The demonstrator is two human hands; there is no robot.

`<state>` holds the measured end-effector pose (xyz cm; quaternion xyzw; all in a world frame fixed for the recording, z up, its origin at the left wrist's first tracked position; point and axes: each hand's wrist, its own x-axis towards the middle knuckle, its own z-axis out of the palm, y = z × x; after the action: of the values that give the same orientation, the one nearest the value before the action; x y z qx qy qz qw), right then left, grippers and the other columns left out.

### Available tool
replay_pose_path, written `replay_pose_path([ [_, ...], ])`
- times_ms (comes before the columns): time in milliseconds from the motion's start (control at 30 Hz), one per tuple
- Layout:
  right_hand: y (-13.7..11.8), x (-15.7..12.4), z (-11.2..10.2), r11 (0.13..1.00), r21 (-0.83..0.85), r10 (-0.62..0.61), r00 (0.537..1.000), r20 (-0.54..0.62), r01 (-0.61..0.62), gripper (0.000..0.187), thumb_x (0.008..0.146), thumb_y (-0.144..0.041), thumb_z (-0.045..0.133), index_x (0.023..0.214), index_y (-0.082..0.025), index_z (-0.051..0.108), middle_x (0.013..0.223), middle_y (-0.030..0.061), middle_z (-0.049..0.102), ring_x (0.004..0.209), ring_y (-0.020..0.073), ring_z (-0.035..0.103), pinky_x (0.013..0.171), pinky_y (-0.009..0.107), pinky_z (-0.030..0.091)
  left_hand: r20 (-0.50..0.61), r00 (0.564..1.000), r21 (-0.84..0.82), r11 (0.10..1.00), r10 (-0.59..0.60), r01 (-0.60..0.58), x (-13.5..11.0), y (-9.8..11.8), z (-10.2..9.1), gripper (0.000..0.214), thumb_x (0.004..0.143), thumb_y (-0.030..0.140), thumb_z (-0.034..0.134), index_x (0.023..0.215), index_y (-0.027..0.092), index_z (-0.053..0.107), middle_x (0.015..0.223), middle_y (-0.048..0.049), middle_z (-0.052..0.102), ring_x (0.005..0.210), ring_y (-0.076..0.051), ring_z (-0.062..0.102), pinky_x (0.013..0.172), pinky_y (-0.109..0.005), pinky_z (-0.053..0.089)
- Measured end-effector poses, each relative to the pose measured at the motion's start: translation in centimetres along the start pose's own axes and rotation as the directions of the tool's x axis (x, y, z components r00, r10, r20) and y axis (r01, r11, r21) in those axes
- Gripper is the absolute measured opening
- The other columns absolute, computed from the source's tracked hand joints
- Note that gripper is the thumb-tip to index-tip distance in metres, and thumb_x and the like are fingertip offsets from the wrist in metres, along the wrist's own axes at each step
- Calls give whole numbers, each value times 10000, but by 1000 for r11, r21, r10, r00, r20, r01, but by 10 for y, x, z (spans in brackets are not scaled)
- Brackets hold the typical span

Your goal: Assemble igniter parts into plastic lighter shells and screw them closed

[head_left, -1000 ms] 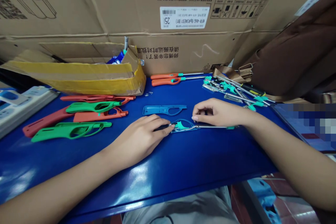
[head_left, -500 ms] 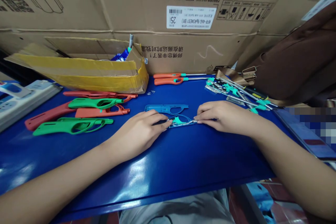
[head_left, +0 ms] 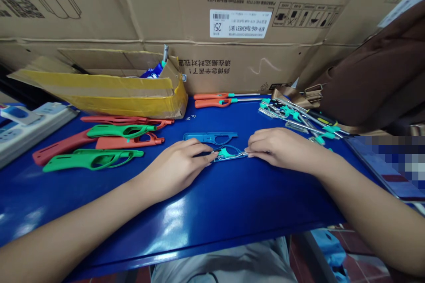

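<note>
My left hand (head_left: 175,166) and my right hand (head_left: 279,147) both press down on a lighter assembly (head_left: 229,154) lying on the blue table (head_left: 212,203): a blue shell half with a teal trigger and a metal rod inside. Each hand has its fingers curled onto one end of it, left on the handle end, right on the rod end. A second blue shell half (head_left: 210,136) lies just behind, untouched.
Green shell halves (head_left: 89,159) and orange ones (head_left: 128,142) lie at the left. Two assembled orange lighters (head_left: 215,99) rest by the cardboard wall. A pile of metal rods with teal parts (head_left: 299,117) sits at the right. A taped cardboard box (head_left: 109,90) stands back left.
My right hand slid down over the rod, covering it, and both hands settled onto the assembly. In the last half second almost nothing moved.
</note>
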<state>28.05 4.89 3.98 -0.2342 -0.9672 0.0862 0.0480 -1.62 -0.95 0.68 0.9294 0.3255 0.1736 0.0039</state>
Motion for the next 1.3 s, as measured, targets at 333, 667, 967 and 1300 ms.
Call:
replay_pose_path([
  [333,2,10,8,851,441,279,957,77,-284,204,895,-347,677,805,-177,743,806,39,716,720,155,617,654,268,442,16,999,-64,997,-30,31,1,3,1,305,1034,210,501,1287,204,672,1205,-86,713,1052,-235,653,901,-392,554],
  [667,5,11,5,774,462,401,900,171,-433,249,813,-415,713,784,-167,725,660,-5,601,596,116,451,564,257,331,12,999,-100,994,-44,45,1,9,4,284,1032,207,511,1265,224,672,1194,-70,701,1069,-229,634,914,-380,532],
  [967,3,11,6,780,457,400,902,161,-427,245,833,-416,721,829,-173,748,605,-28,565,555,108,462,569,251,332,32,999,-94,995,-40,43,1,8,7,342,1038,200,484,1330,257,654,1198,-86,675,1085,-246,619,901,-401,534],
  [1300,-1,12,7,829,406,375,921,107,-385,184,857,-350,702,791,-181,732,665,-8,608,599,120,485,580,254,350,-18,999,-97,995,-40,38,2,7,8,312,1026,199,520,1304,235,657,1185,-74,709,1062,-236,645,900,-388,549],
])
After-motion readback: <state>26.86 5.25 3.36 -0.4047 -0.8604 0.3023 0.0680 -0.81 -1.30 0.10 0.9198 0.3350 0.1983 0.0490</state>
